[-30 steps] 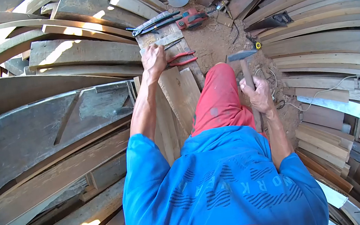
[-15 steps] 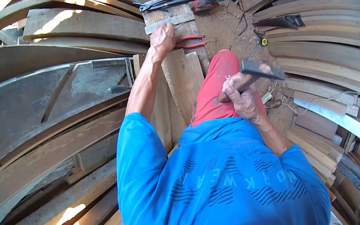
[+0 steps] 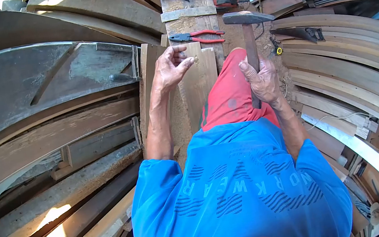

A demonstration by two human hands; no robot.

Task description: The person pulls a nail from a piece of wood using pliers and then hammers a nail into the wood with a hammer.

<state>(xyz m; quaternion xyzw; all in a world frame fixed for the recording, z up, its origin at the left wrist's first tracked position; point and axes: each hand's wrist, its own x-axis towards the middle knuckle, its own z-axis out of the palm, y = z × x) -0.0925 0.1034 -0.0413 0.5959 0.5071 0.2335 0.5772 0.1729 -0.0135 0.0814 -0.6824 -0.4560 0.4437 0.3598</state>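
Tool-handling step, seemingly: right hand (image 3: 265,81) clasps hammer (image 3: 249,36); left hand (image 3: 171,69) unclenched, near red-handled pliers (image 3: 193,34); any pickup there calls for closing grip.

Wood-handled hammer (image 3: 250,45) was just sitting in the right hand (image 3: 263,80), kinda scuffed grey head pointing forward.

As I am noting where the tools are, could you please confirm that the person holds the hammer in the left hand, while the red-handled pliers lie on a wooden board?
Not quite: the head view shows the hammer in the right hand, not the left hand. The red-handled pliers do lie on a wooden board.
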